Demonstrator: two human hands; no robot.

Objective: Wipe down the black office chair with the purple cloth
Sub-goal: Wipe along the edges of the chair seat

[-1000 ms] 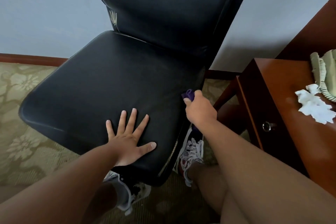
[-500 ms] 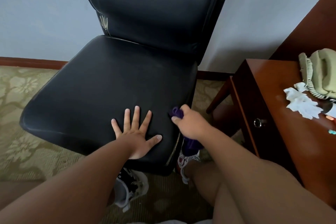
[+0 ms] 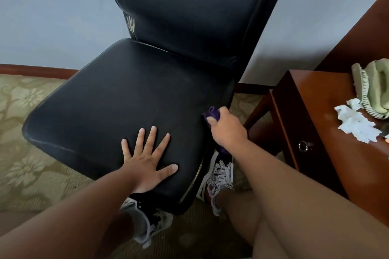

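The right grip (image 3: 227,130) is curled closed around the purple cloth (image 3: 211,112), holding it against the black office chair (image 3: 126,101) at the seat's 3 o'clock edge; cloth ends show above and below the fist. The left grip (image 3: 145,166) lies flat, fingers spread wide, on the seat near 6 o'clock. At 3 o'clock of the chair stands a wooden surface (image 3: 328,111) bearing a telephone (image 3: 372,88) and crumpled white paper (image 3: 355,124).

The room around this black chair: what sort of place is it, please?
Probably a hotel room, though an office is possible. A floral carpet covers the floor, and a polished wooden cabinet with a drawer stands beside the chair. A corded telephone sits on top of it.
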